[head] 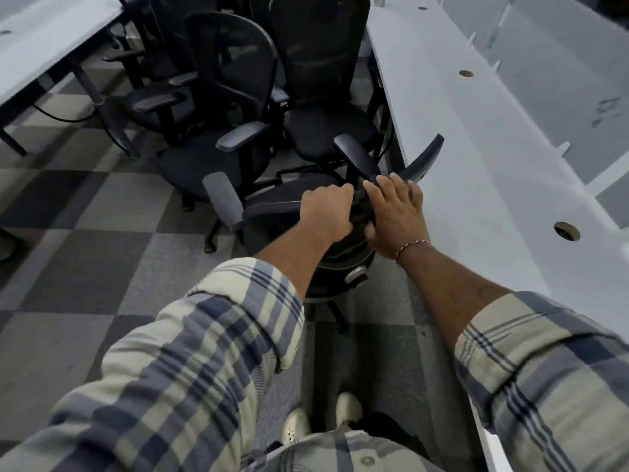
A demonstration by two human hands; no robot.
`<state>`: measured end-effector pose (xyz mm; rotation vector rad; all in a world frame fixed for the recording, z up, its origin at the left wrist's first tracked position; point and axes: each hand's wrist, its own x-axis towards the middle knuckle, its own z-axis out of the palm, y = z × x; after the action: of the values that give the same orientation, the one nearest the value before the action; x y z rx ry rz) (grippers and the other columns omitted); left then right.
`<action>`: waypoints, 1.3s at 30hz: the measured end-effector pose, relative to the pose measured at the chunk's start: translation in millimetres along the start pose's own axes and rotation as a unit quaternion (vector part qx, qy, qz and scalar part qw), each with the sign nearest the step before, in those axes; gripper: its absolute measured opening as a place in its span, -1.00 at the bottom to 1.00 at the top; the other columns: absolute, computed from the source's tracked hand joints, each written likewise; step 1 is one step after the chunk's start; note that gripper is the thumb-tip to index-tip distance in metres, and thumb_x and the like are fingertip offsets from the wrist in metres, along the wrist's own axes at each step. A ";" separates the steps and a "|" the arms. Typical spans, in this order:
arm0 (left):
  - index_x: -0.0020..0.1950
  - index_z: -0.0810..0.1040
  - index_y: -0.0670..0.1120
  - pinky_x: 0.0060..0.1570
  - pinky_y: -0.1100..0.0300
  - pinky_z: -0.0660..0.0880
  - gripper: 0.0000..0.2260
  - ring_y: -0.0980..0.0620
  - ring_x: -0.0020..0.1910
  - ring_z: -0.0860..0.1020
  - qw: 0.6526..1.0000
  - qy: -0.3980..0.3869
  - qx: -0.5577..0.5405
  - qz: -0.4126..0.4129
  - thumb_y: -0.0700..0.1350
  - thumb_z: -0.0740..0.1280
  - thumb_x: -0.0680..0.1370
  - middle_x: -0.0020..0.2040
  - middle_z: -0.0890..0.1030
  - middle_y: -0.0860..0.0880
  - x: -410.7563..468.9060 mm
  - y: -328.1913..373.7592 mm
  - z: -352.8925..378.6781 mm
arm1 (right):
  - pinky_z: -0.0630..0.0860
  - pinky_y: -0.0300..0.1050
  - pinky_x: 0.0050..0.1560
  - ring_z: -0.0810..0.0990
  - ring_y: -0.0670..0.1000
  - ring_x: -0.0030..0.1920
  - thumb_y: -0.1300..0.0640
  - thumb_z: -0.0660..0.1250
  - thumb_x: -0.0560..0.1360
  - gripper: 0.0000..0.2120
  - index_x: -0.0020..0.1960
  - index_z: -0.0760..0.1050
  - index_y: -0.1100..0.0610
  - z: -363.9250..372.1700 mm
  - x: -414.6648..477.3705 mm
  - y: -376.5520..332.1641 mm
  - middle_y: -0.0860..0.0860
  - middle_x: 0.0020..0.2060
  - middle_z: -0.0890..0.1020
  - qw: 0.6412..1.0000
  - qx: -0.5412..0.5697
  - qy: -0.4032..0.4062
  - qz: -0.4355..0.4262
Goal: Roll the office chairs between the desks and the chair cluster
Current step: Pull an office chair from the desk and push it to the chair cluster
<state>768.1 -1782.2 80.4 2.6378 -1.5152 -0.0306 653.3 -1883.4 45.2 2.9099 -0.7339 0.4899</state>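
Note:
A black mesh office chair (272,202) stands right in front of me, its back turned to me and its seat facing the cluster. My left hand (327,213) grips the top edge of its backrest. My right hand (394,212) lies over the same edge beside it, fingers bent over the rim and thumb underneath. Just beyond, a cluster of black office chairs (238,97) fills the aisle; two stand closest with grey armrests, more behind them. The held chair's armrest nearly touches the nearest cluster chair.
A long white desk (476,148) with round cable holes runs along the right, its edge close to the held chair. Another white desk (51,46) with dark legs stands at the back left. Checkered grey carpet (102,250) spreads to the left. My shoes show at the bottom.

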 end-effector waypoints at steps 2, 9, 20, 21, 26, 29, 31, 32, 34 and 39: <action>0.12 0.45 -0.04 -0.03 0.02 0.35 -0.75 -0.11 0.03 0.55 0.998 0.032 0.025 -0.036 -0.06 0.39 0.50 0.01 0.56 -0.05 -6.6 -1.1 5.3 | 0.04 0.23 0.49 0.22 0.20 0.46 0.11 0.40 0.32 -0.32 0.42 0.32 0.09 -4.6 8.1 2.3 0.12 0.33 0.41 0.999 -0.015 -0.042 0.009; -0.06 0.35 -0.01 -0.07 0.03 0.33 -0.73 -0.12 -0.03 0.56 0.993 0.054 0.067 -0.077 -0.04 0.43 0.43 -0.05 0.59 -0.06 -36.7 -24.6 9.4 | 0.33 0.10 0.22 0.44 0.18 0.16 -0.14 0.44 0.36 -0.53 0.16 0.47 0.07 -20.0 37.7 -0.7 0.08 0.09 0.49 0.985 -0.032 -0.127 -0.108; -0.21 0.37 0.00 0.01 0.03 0.39 -0.78 -0.08 -0.17 0.51 0.988 0.047 0.084 -0.117 0.01 0.40 0.43 -0.26 0.42 0.01 -115.1 -62.6 3.3 | 0.39 -0.03 -0.19 0.58 0.11 -0.08 -0.31 0.33 0.37 -0.49 0.11 0.45 0.05 -26.2 3.9 -67.4 0.03 -0.05 0.56 0.959 -0.007 -0.096 -0.268; -0.21 0.36 0.00 0.00 0.03 0.38 -0.78 -0.06 -0.20 0.47 0.988 0.046 0.083 -0.121 0.01 0.40 0.43 -0.27 0.42 0.01 -122.2 -66.2 2.6 | 0.38 -0.04 -0.20 0.58 0.12 -0.10 -0.31 0.33 0.38 -0.49 0.11 0.45 0.06 -26.7 -0.7 -73.9 0.04 -0.06 0.57 0.958 -0.002 -0.090 -0.274; -0.30 0.30 0.02 -0.05 0.06 0.34 -0.72 -0.02 -0.26 0.39 0.984 0.047 0.073 -0.156 0.00 0.41 0.41 -0.29 0.45 0.00 -168.8 -83.4 -2.1 | 0.36 -0.04 -0.22 0.59 0.12 -0.14 -0.30 0.29 0.42 -0.52 0.09 0.43 0.07 -38.0 -19.4 -112.6 0.04 -0.10 0.60 0.948 0.010 -0.087 -0.307; -0.28 0.31 0.00 -0.07 0.04 0.34 -0.72 -0.09 -0.23 0.48 0.978 0.059 0.077 -0.187 0.02 0.40 0.43 -0.26 0.52 -0.04 -202.6 -93.1 -2.5 | 0.33 -0.04 -0.23 0.60 0.12 -0.14 -0.31 0.28 0.43 -0.51 0.10 0.42 0.06 -44.7 -30.5 -138.9 0.04 -0.11 0.60 0.939 0.010 -0.090 -0.331; -0.26 0.32 -0.01 -0.07 0.03 0.35 -0.72 -0.12 -0.20 0.53 0.974 0.072 0.079 -0.202 0.05 0.39 0.45 -0.23 0.57 -0.06 -224.0 -99.5 -1.2 | 0.33 -0.04 -0.24 0.60 0.12 -0.15 -0.32 0.28 0.44 -0.52 0.09 0.41 0.06 -48.3 -38.1 -155.5 0.03 -0.12 0.60 0.933 0.008 -0.087 -0.349; -0.26 0.32 -0.01 -0.07 0.02 0.36 -0.71 -0.13 -0.20 0.54 0.970 0.079 0.085 -0.216 0.06 0.39 0.45 -0.24 0.58 -0.07 -241.3 -105.3 -2.2 | 0.34 -0.04 -0.24 0.59 0.12 -0.16 -0.32 0.28 0.44 -0.52 0.09 0.41 0.06 -51.4 -43.8 -170.5 0.03 -0.13 0.59 0.928 0.011 -0.083 -0.363; -0.27 0.32 -0.01 -0.08 0.02 0.37 -0.71 -0.13 -0.22 0.54 0.966 0.087 0.090 -0.225 0.06 0.40 0.45 -0.26 0.58 -0.06 -257.2 -110.2 -1.3 | 0.36 -0.05 -0.23 0.59 0.10 -0.17 -0.32 0.28 0.44 -0.53 0.08 0.41 0.05 -53.1 -48.3 -184.0 0.02 -0.14 0.59 0.924 0.017 -0.087 -0.371; -0.27 0.35 -0.01 -0.10 0.02 0.38 -0.72 -0.11 -0.24 0.54 0.954 0.089 0.094 -0.271 0.09 0.39 0.44 -0.28 0.56 -0.04 -323.1 -129.4 -4.0 | 0.37 -0.06 -0.24 0.58 0.10 -0.18 -0.32 0.28 0.43 -0.53 0.10 0.42 0.04 -61.4 -72.0 -240.8 0.01 -0.16 0.59 0.906 0.023 -0.084 -0.415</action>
<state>716.7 -1438.5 61.6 3.0205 -0.7389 0.3152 690.9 -1629.1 74.7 2.9485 0.5335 0.1508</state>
